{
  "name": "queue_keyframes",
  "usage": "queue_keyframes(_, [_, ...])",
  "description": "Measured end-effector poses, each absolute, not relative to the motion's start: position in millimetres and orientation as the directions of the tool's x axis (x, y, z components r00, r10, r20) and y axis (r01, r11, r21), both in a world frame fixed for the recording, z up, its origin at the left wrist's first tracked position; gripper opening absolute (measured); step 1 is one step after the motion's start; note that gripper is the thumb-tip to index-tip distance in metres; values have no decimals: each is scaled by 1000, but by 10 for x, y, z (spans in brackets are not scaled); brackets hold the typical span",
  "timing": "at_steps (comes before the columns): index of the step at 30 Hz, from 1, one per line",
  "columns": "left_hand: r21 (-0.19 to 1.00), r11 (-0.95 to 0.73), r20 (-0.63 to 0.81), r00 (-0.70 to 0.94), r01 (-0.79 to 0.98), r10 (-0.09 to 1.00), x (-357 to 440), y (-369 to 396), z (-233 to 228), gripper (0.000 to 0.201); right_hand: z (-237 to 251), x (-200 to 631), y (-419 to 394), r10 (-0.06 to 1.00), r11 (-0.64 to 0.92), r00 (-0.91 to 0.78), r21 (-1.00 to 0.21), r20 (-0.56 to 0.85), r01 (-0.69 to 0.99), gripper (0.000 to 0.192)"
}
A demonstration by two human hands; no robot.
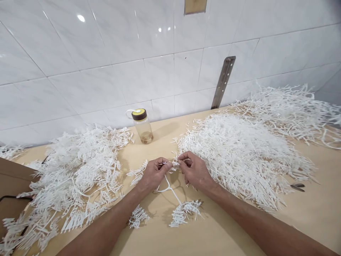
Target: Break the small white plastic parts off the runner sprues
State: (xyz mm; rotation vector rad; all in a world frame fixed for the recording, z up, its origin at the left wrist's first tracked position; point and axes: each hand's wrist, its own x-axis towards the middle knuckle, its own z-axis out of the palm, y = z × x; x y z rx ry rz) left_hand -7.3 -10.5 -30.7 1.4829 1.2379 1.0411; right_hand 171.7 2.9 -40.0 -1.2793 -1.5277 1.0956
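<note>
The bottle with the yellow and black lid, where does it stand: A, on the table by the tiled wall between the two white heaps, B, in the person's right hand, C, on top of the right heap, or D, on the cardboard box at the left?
A: the bottle stands upright on the table near the tiled wall, between the heaps.

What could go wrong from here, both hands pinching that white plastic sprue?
1. The thin branched white plastic sprue, pinched between the left hand and right hand, might snap in the wrong spot.
2. Its dangling clusters could snag the pile beside the right hand.
3. The bottle stands close; a stray elbow may tip it.
</note>
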Motion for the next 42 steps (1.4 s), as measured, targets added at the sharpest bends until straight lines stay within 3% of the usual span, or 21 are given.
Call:
queue_keyframes(4, [931,-156,131,97,329,987,-59,-120,-306,28,-352,1761,38,967,237,-161,-928,197,289,30])
queue_keyframes(10, [828,-291,269,116,479,956,-49,-132,-323,21,-346,1784,44,942,270,-271,-924,197,270,27])
queue_keyframes(18, [887,-208,185,97,411,978,-59,-123,-278,26,-400,1775,31,950,94,-310,-981,37,172,27])
queue_keyframes(34, [921,-124,82,128,369,988,-53,-153,-197,28,-385,1741,-2,944,255,-284,-915,166,312,13])
queue_keyframes(42, [929,-119,58,180,349,982,-71,-136,-238,32,-412,1734,17,893,408,-329,-859,306,309,19])
